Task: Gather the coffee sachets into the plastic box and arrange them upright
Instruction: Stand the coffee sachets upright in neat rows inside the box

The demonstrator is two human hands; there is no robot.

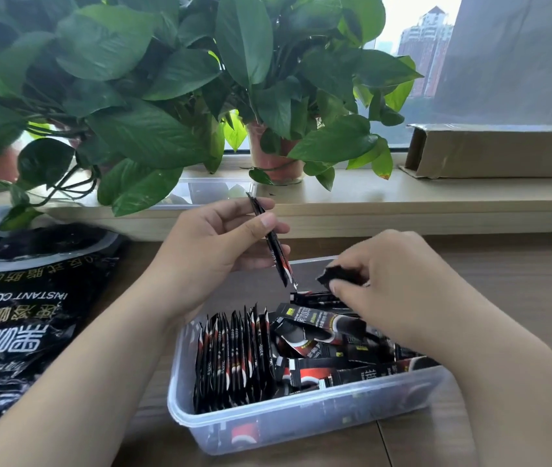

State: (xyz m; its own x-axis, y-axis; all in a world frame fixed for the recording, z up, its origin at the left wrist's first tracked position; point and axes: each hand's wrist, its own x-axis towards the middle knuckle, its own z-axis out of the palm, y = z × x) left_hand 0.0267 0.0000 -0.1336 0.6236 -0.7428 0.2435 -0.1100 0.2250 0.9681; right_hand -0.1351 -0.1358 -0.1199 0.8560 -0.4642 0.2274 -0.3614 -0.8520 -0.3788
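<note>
A clear plastic box (305, 420) sits on the wooden table in front of me. A row of several black-and-red coffee sachets (234, 357) stands upright in its left part. Loose sachets (331, 348) lie flat in a heap on its right side. My left hand (210, 247) holds one sachet (276, 251) edge-on above the box, between thumb and fingers. My right hand (399, 281) hovers over the heap and pinches another sachet (337, 276) at its end.
A large black instant-coffee bag (28, 298) lies on the table at left. Potted plants (274, 156) stand on the windowsill behind, with a clear lid (207, 192) under the leaves and a cardboard box (497, 151) at right.
</note>
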